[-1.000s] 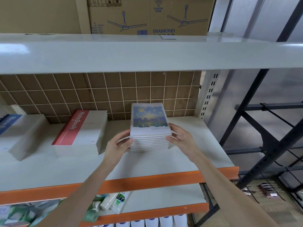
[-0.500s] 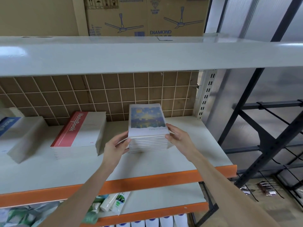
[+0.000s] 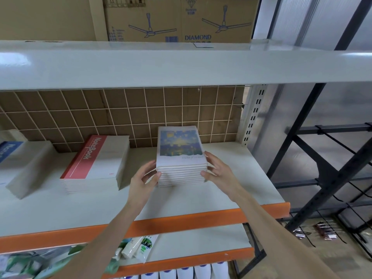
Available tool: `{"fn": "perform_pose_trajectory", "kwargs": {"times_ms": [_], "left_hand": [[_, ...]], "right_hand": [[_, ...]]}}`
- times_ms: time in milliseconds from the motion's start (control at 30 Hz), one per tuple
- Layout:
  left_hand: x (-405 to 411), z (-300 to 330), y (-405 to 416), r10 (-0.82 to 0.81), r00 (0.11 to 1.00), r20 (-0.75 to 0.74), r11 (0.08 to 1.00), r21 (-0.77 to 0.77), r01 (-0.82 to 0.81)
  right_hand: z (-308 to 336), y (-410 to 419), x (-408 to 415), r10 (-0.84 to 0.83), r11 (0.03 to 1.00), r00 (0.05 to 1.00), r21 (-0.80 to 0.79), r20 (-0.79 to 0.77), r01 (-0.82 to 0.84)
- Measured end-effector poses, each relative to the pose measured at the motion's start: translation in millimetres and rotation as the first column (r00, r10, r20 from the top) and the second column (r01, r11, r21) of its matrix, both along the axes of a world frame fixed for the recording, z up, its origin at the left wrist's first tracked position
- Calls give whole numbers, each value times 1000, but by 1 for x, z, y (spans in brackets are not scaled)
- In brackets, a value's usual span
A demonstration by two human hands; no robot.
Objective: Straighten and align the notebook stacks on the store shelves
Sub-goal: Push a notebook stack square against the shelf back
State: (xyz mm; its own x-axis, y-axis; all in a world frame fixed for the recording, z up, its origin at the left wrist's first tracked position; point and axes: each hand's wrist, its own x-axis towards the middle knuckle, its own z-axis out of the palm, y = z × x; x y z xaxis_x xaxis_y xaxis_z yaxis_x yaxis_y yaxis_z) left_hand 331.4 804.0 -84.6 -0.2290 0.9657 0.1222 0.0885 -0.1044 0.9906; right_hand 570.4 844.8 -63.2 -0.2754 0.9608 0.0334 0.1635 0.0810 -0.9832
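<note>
A: White-covered notebooks with a blue-and-yellow painted picture form the small stack (image 3: 181,158) at the right of the pale shelf board (image 3: 237,178), well back from its orange front lip and just in front of the brown tiled back panel (image 3: 120,113). Which hands are on it?

B: Both. The left hand (image 3: 144,179) has its fingers curled against the stack's near left corner; the right hand (image 3: 218,171) has its thumb laid along the right edge of the top cover and its fingers pressed to the near right corner. The stack is clamped between the two.

A: And its long axis?

B: It runs near to far, almost square to the shelf front, with the short edge facing the person. The stack lies directly ahead of both hands, and neither is nearer.

A: What does the next move turn on?

B: Judging from this view, on that symmetry: equal inward pressure would square the side edges, and a push from the near edge would true the spines. The lower notebooks appear to sit slightly proud at the near left, so alignment looks nearly but not wholly finished.

A: Neighbours?

B: A larger stack of grey notebooks with a red "NoteBook" band (image 3: 96,158) lies to the left, apart from it; a blue-banded stack (image 3: 22,162) sits further left, angled.
</note>
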Motion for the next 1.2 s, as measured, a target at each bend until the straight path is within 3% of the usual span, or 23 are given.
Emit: {"fn": "perform_pose_trajectory", "kwargs": {"times_ms": [167, 467, 533, 633, 767, 867, 1000, 1100, 1200], "left_hand": [[7, 4, 0, 40, 997, 59, 999, -30, -38], [4, -1, -4, 44, 999, 18, 998, -50, -43], [-2, -1, -8, 57, 998, -39, 997, -45, -58], [-13, 3, -13, 117, 981, -156, 993, -14, -121], [-20, 15, -24, 198, 925, -326, 980, 79, -182], [-25, 21, -39, 278, 753, -597, 960, 145, -239], [-45, 22, -67, 290, 328, -899, 913, 157, -378], [-73, 18, -91, 131, 95, -987, 851, 63, -522], [-107, 21, -113, 31, -9, -999, 799, 30, -601]], "right_hand": [[0, 1, -3, -7, 1000, 1000, 4, 14, 7], [-5, 6, -2, 1, 1000, 1000, -9, 13, -1], [-3, 7, 0, -25, 999, 992, 25, 126, 22], [9, 7, 1, -123, 972, 933, 230, 337, 45], [27, -1, -17, -176, 891, 819, 443, 546, -104], [28, -12, -46, -172, 839, 719, 483, 673, -252], [19, -25, -95, -141, 786, 615, 465, 776, -407], [13, -40, -135, -46, 756, 612, 428, 790, -496], [9, -54, -174, 55, 726, 615, 392, 786, -565]]}}
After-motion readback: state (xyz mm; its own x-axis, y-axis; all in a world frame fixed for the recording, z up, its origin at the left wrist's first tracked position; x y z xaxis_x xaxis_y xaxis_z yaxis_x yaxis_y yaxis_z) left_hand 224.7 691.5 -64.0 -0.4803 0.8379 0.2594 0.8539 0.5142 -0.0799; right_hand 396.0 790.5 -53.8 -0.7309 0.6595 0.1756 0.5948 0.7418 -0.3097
